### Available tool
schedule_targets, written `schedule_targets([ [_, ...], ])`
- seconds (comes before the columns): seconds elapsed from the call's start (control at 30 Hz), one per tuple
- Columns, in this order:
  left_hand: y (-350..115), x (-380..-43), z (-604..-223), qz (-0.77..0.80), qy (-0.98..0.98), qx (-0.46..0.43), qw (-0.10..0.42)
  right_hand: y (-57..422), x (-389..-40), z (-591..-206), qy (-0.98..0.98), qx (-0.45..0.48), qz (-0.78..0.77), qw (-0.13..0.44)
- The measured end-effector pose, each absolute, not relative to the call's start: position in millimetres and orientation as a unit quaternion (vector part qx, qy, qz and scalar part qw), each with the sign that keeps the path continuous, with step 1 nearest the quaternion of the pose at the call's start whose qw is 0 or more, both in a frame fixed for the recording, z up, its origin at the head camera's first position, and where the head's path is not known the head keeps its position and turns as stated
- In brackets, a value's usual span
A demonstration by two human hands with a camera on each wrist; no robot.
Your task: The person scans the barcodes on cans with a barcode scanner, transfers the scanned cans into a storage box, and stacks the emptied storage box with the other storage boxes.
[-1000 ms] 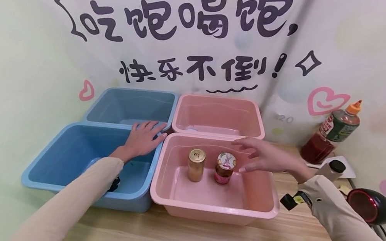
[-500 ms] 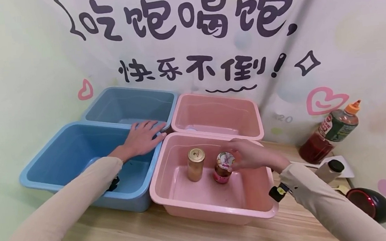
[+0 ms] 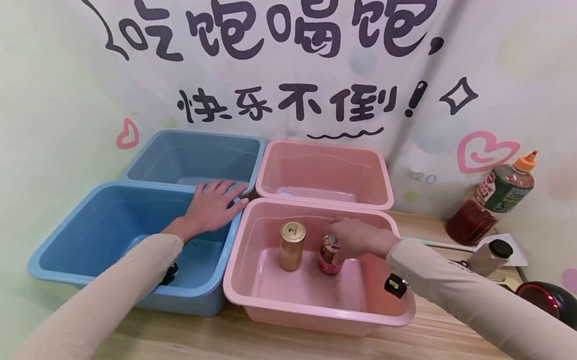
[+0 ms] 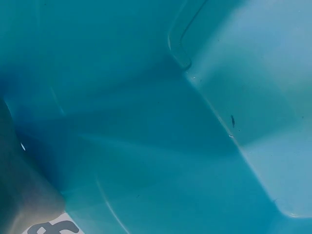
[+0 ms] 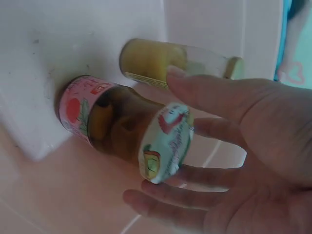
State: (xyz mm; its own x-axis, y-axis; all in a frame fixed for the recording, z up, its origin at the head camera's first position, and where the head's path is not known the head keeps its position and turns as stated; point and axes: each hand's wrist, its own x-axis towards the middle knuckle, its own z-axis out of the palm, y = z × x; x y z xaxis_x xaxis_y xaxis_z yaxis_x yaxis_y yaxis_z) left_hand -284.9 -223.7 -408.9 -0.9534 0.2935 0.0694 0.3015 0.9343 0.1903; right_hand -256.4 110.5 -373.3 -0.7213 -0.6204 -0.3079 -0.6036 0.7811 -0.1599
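Note:
In the head view my left hand (image 3: 213, 206) rests, fingers spread, at the right rim of the near blue bin (image 3: 112, 188). My right hand (image 3: 358, 237) reaches into the near pink bin (image 3: 301, 309) beside a glass jar (image 3: 330, 262) with a pink label and patterned lid. The right wrist view shows this jar (image 5: 114, 117) standing on the bin floor, dark contents inside. Around its lid lie the right hand's fingers (image 5: 195, 195), loosely extended; the thumb stands apart. Left of it is a taller jar (image 3: 292, 249) with a gold lid and yellowish contents.
Behind stand another blue bin (image 3: 197, 154) and another pink bin (image 3: 324, 168), against a printed cloth (image 3: 277, 59). On the wooden table (image 3: 222, 354) at right are a red sauce bottle (image 3: 489, 201), a dark-capped bottle (image 3: 491, 258) and a black rounded object (image 3: 553, 302).
My right hand has moved left and down from the pink bin's right side to the pink-labelled jar, now partly covering it. The left hand and both jars have stayed put.

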Motion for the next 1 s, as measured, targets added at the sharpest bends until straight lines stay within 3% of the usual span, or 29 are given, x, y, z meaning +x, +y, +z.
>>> schedule_targets([
  [0.33,-224.1,-285.1,-411.4,-0.104,-0.982,-0.155,0.019,105.3,-256.3,-390.1,0.932,-0.314,-0.028,0.180],
  [0.73,-224.5,-283.8,-409.0,-0.103,-0.983,-0.153,0.023,101.0,-255.3,-401.4,0.939,-0.323,-0.033,0.114],
  [1.0,-223.5,-285.9,-409.1,-0.099,-0.982,-0.156,0.024,106.6,-255.0,-404.1,0.934,-0.340,-0.040,0.105],
])
